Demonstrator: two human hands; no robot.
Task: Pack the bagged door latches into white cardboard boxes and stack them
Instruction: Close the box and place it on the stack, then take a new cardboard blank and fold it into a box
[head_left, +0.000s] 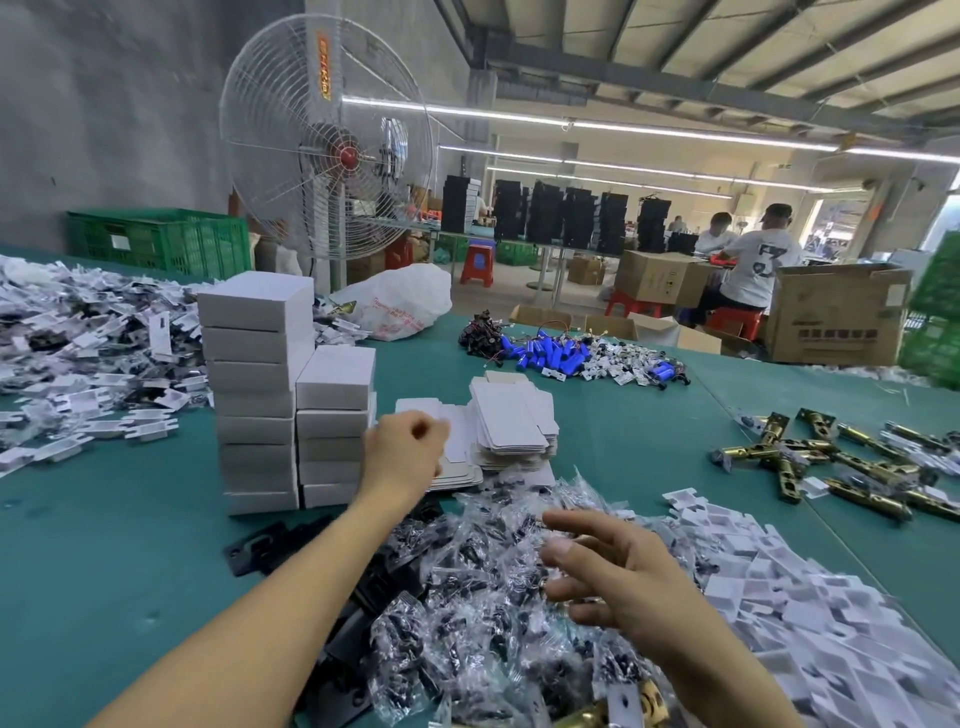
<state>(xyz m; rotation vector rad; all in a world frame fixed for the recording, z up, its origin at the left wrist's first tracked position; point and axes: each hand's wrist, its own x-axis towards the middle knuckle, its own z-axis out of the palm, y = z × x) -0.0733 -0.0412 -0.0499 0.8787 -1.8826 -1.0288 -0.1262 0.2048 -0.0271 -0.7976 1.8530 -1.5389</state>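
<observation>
Two stacks of closed white boxes (291, 395) stand on the green table (104, 545), the left one taller. To their right lies a pile of flat, unfolded box blanks (511, 426). My left hand (405, 447) reaches forward beside the shorter stack, fingers curled at the edge of the blanks; whether it grips one I cannot tell. My right hand (613, 566) hovers open, fingers spread, over a heap of clear bags with dark parts (493, 597). Brass latches (810, 457) lie at the right.
White paper inserts are heaped at the left (88, 343) and at the near right (810, 613). Blue batteries with wires (561, 356) lie farther back. A black plate (260, 545) sits near my left forearm. A large fan (327, 140) and a green crate (161, 239) stand behind.
</observation>
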